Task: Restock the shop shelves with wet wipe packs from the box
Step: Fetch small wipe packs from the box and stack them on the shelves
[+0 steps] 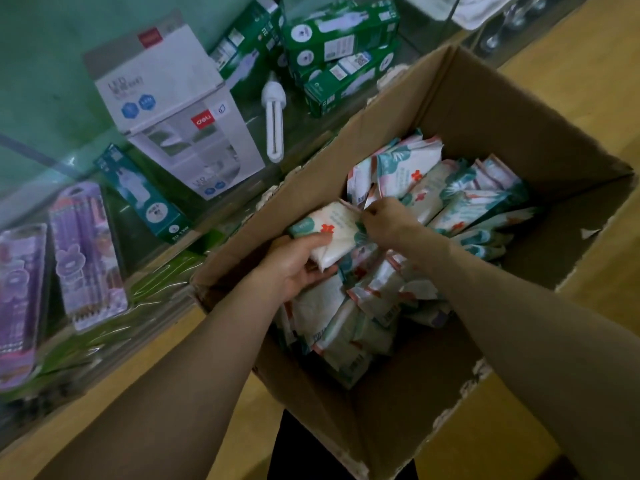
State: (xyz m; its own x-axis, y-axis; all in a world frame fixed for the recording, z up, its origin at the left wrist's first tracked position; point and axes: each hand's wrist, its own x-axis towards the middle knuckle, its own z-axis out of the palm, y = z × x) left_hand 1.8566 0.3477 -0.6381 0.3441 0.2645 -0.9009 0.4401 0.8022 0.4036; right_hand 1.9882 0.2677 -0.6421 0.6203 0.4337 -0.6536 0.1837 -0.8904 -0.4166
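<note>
Inspector: Two bare forearms are reaching down from the lower edge into the cardboard box (485, 98). What are the hands doing?

Clerk: Left hand (294, 268) is holding one wet wipe pack (334, 233) just above the heap, near the box's left wall. Its thumb is pressing on top and its fingers (317, 273) are curling underneath.

Inspector: And the right?

Clerk: Right hand (386, 220) is meeting the same pack at its far end. Its fingers are bunching together and appear to be pinching that edge.

Inspector: Remaining stock?

Clerk: Loose packs (460, 206) are lying in a jumble across the box floor. Some are standing on edge toward the far wall, and others are lying flat beneath the hands. All are showing white wrappers with a teal leaf print and a red mark.

Inspector: Surroundings?

Clerk: Box is sitting on a yellow wooden desk (588, 81) with its flaps standing open. Left of it, a glass case (52, 116) is displaying green bulb boxes (343, 39), a white lamp box (180, 109), one loose bulb (273, 123) and purple pencil sets (86, 258).
</note>
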